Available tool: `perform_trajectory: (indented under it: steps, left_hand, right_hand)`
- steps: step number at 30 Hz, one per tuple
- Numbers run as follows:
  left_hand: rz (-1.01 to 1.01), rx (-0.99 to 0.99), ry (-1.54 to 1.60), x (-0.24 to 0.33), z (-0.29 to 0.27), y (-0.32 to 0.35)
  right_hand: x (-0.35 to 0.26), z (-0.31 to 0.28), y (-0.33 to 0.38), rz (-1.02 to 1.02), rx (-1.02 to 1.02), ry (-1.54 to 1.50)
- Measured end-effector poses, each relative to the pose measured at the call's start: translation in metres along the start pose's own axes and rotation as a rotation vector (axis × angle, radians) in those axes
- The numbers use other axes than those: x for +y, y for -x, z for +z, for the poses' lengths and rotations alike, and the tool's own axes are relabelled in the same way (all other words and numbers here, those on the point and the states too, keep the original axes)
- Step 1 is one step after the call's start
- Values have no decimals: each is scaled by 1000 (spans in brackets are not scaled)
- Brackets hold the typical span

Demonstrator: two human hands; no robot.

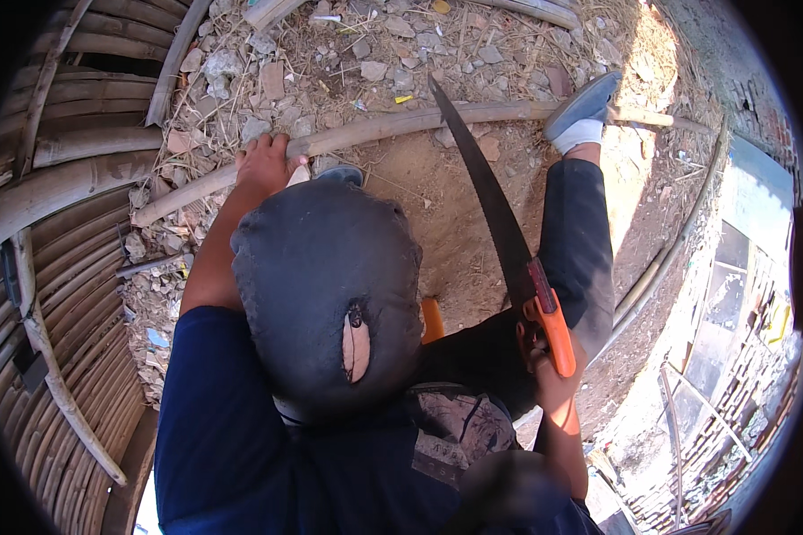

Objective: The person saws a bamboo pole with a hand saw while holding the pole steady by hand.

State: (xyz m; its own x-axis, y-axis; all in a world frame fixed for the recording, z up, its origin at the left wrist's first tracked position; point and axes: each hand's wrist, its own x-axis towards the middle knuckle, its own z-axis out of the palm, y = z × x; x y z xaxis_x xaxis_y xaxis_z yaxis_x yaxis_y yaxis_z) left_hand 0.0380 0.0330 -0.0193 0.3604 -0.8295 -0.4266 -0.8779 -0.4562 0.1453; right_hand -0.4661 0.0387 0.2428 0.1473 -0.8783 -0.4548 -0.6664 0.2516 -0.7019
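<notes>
The left hand (263, 165) wraps its fingers over the bamboo pole (375, 129) lying across the rubble, and the right hand (549, 370) grips the orange-handled saw (500, 232), its blade tip resting on the pole. I'd judge a clean cut needs the pole pinned firmly, with the shoe (584, 107) steadying it, and long even strokes.

Bare dirt ground (437, 223) carries a long bamboo pole (375, 132) crossing from nine to two o'clock, with stone rubble (268, 80) and dry straw (473, 27) toward twelve.
</notes>
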Motion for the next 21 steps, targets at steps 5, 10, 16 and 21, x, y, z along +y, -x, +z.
perform_trajectory:
  steps: [5, 10, 16, 21]
  left_hand:
    - [-14, -34, -12, -2, 5, -3]
    - [-22, -43, -41, -3, 6, -6]
    - [4, 80, -75, 3, 11, 2]
    - [143, 238, -51, 37, 18, 7]
  right_hand:
    - [-8, 38, -49, -31, 28, -134]
    - [5, 61, -81, -47, -12, -151]
    - [24, 66, -89, -124, -49, -105]
    - [36, 66, -76, -46, -23, -228]
